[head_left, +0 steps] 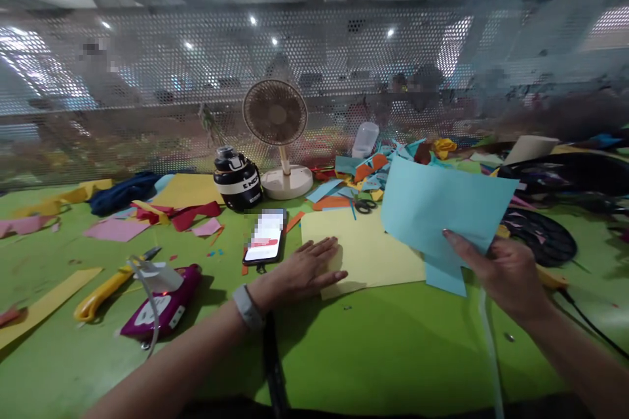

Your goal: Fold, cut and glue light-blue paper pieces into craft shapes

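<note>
At the bottom edge of the frame, nearest the camera, a dark strap (273,366) is seen hanging over the green tabletop (378,353), and a pale cable (486,347) is seen at lower right. In the centre, a yellow sheet (378,258) is laid flat, and its left part is covered by the left hand (312,268), which is held open, palm down, fingers spread. At right of centre, a light blue sheet (442,203) is gripped near its lower edge by the right hand (514,275), the thumb pressed on its near face; it is raised and curved partly over the yellow sheet.

The handling is judged to be partway: the yellow sheet has been spread, while the blue sheet has not been laid down. No cut is made out in the blue sheet, and the scissors (365,207) beyond the yellow sheet are left untouched. Cut pieces are heaped in the paper scraps (376,167) at upper centre-right.

The right fingers behind the blue sheet are mostly hidden, as is the right end of the yellow sheet. Whether the blue piece (446,276) below is separate cannot be told with certainty. Both forearms are cut off by the frame, the phone screen (265,236) is pixelated, and shapes behind the perforated screen (196,78) are blurred.
</note>
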`<state>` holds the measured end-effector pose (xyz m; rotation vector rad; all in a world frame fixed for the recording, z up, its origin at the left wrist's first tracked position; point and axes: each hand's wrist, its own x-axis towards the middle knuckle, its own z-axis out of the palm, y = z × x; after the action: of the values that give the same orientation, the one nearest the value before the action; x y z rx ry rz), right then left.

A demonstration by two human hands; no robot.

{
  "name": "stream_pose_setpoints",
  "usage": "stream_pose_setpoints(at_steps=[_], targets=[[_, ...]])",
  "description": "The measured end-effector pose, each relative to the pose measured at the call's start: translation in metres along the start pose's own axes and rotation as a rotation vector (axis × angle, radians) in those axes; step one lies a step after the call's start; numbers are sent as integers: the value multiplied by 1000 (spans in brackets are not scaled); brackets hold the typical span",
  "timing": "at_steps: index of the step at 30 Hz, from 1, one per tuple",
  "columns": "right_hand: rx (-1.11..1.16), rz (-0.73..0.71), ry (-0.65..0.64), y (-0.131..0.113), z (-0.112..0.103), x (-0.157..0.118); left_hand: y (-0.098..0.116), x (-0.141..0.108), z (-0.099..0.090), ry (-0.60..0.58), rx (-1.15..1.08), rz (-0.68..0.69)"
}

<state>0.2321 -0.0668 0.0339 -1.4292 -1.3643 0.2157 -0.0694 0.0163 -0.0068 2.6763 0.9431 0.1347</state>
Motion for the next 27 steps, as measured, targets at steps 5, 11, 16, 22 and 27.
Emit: stream_pose_setpoints(at_steps=[5,11,16,22,27], targets=[[-24,-24,-30,1,0,0,7,-19,-4,-1,3,-16],[-50,-23,-92,1,6,2,7,-8,3,-67,79,-112],[-48,-18,-115,-7,5,2,7,16,4,30,97,-94],[-73,-20,-76,-1,2,3,23,-1,17,50,145,49],[-47,-52,-108,5,9,5,19,-4,21,84,208,19]])
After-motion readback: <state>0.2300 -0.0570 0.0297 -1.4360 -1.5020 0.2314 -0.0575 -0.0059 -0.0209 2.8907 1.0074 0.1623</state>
